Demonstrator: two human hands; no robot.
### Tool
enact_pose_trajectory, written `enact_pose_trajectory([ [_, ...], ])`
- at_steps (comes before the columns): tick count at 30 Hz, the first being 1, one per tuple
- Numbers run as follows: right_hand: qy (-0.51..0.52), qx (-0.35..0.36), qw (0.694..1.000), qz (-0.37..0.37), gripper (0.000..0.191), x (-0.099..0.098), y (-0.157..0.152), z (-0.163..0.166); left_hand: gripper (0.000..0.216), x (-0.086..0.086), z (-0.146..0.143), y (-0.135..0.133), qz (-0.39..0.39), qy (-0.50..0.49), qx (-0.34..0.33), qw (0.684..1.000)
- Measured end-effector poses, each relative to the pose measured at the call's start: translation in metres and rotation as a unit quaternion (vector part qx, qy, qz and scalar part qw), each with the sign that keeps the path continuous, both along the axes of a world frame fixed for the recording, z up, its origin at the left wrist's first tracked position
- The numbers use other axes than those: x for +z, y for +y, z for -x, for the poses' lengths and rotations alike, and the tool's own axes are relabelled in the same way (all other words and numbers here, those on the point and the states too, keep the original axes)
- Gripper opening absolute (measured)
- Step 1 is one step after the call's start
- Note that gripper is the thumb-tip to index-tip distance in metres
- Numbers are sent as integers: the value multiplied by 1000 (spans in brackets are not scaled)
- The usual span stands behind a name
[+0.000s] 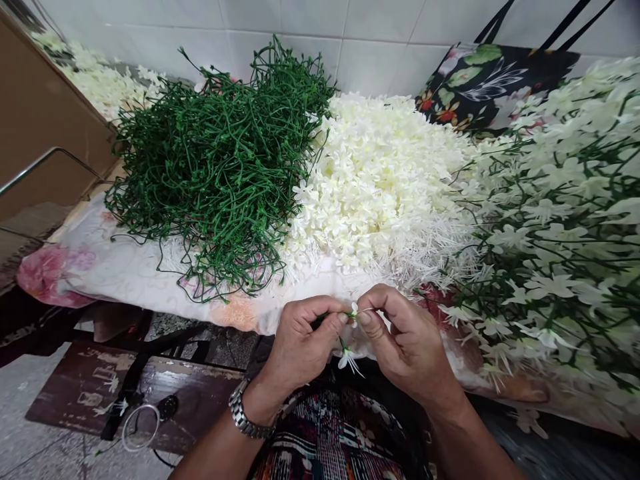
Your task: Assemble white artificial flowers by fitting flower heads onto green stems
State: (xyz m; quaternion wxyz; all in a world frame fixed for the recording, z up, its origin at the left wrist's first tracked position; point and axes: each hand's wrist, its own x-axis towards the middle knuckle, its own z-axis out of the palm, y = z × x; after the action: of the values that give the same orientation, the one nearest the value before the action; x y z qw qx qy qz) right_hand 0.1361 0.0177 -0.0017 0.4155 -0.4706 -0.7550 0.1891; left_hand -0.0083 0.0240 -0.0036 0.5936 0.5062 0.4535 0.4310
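Note:
My left hand [311,339] pinches a green artificial flower stem between thumb and forefinger, over the near edge of the cloth. Fingertip to fingertip with it, my right hand [403,333] is closed on a thin white strand, likely a stamen piece, at a small white blossom [354,311]. From the same stem a second white flower [346,360] with fine white threads hangs below my left thumb. Beyond my hands lie a heap of green plastic stems [215,153], a heap of loose white petals [370,173] and a patch of white stamen pieces [435,250].
Assembled white flower sprays [550,267] crowd the right side. A black floral bag [500,87] leans on the tiled wall [310,33]. At left are a cardboard box [50,107], a worn wooden bench [190,393] and a white ring [141,427]. A flowered cloth [145,267] covers the work surface.

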Motion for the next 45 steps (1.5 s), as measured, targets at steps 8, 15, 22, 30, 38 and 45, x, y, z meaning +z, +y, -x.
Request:
enact_pose_trajectory([
  [8, -15, -7, 999, -30, 12, 2, -3, 2, 17, -2, 1, 1, 0, -14, -2, 1000],
  [15, -21, -23, 998, -51, 14, -2, -1, 8, 20, -2, -2, -3, -5, 15, 27, 999],
  [22, -15, -24, 997, -68, 16, -5, 1, 15, 22, -4, -3, -2, -4, 32, 49, 998],
  [30, 13, 19, 1000, 7, 4, 3, 0, 0, 16, -5, 1, -1, 20, 6, 25, 999],
  [38, 36, 31, 999, -7, 11, 10, -3, -13, 18, -10, 6, -3, 25, -22, 9, 999],
  [45, -4, 54, 998, -38, 12, 13, -3, -8, 18, -5, 5, -3, -2, 0, 2, 1000],
])
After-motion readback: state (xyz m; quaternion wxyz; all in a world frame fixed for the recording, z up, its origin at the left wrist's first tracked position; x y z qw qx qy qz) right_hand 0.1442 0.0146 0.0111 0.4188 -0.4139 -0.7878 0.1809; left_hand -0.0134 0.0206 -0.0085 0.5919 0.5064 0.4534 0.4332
